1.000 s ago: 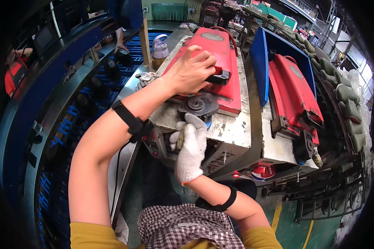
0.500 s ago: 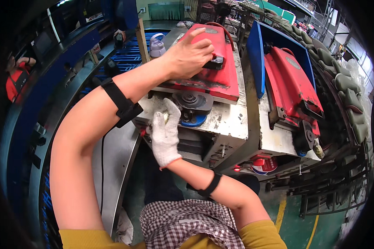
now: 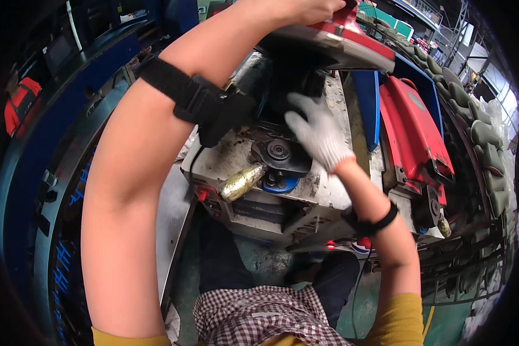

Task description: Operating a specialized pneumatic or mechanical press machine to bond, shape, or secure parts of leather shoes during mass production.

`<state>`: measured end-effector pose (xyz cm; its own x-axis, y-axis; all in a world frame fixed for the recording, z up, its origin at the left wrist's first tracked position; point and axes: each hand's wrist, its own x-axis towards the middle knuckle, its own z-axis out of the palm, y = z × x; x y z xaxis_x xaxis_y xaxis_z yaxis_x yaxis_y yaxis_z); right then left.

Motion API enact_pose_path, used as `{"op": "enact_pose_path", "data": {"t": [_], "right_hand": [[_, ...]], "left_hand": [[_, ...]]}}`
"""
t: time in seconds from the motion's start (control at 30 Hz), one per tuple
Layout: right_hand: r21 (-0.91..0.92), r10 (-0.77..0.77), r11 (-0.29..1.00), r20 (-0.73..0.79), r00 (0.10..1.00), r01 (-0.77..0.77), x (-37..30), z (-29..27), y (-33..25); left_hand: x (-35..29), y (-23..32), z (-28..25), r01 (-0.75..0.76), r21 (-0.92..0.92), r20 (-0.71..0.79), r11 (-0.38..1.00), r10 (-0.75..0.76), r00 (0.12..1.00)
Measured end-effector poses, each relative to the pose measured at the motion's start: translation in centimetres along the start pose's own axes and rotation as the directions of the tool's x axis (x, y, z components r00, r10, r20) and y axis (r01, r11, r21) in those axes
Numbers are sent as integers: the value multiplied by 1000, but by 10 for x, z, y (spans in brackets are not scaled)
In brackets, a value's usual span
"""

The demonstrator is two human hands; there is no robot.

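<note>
My bare left hand [image 3: 323, 8], partly cut off by the upper edge, is closed on the red lid [image 3: 366, 39], which is tilted up off its machine. Below the lid, my right hand [image 3: 319, 128] in a white knit glove is held open over the dark inside of the machine [image 3: 288, 86], slightly blurred and holding nothing I can see. At the machine's front sits a dark metal clamp lever [image 3: 278, 151] with a round pivot. Its handle [image 3: 242, 182], wrapped in shiny gold-coloured film, sticks out to the front left.
A second machine with a closed red lid [image 3: 412, 127] and blue side panels stands to the right. Beyond it are racks of olive-green padded pieces [image 3: 483, 135]. At left runs a blue-framed line [image 3: 46, 132], with a person in red [image 3: 22, 104] farther off.
My left hand has raised the red lid, uncovering the machine's inside. My gloved right hand has left the lever's handle and moved up and right, over the opening. The lever has swung.
</note>
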<state>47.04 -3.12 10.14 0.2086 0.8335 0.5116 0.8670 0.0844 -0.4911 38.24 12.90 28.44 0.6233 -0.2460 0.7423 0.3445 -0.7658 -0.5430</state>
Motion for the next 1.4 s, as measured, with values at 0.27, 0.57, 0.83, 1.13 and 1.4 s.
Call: {"op": "enact_pose_path", "data": {"t": [0.27, 0.57, 0.83, 1.13, 1.4], "right_hand": [[-491, 369, 827, 109, 923, -273, 101, 71, 13], [885, 437, 129, 354, 827, -447, 35, -37, 46], [989, 334, -106, 131, 933, -101, -165, -54, -25], [910, 196, -316, 340, 920, -270, -288, 10, 4], [672, -18, -626, 495, 869, -395, -318, 66, 23]], "left_hand": [[-33, 19, -32, 184, -450, -242, 874, -317, 917], [-197, 81, -84, 612, -780, 316, 130, -762, 565], [-233, 126, -124, 520, -731, 656, -443, -665, 356], [-286, 196, -186, 364, -871, 481, -330, -724, 495], [-316, 221, -222, 568, -813, 448, -126, -758, 473]]}}
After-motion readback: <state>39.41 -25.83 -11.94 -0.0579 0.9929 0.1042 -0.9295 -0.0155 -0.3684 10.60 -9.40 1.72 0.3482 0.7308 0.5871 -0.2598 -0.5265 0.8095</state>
